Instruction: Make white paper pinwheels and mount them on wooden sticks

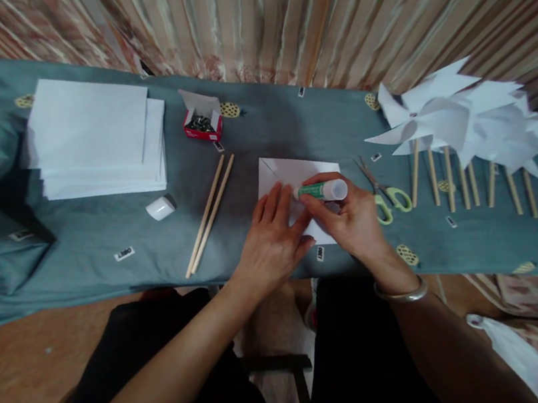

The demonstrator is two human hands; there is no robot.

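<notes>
A white paper sheet (297, 169) with a diagonal line at its upper left corner lies on the cloth in front of me. My left hand (276, 231) rests on it with the fingers stretched out flat. Wrapped round a green and white glue stick (315, 192), my right hand (346, 213) holds it nearly level over the paper, tip pointing left. The tip is close to my left fingers; whether it touches the paper I cannot tell. A white cap (160, 208) lies to the left, apart from the stick. Scissors (385, 192) with light green handles lie just right of my right hand.
At the left is a stack of white paper (91, 130). An open red box (202, 120) holds small dark metal pieces. Two wooden sticks (211, 217) lie left of the sheet. Several paper pinwheels (458, 112) on sticks lie at the right. A curtain (252, 22) hangs behind the table.
</notes>
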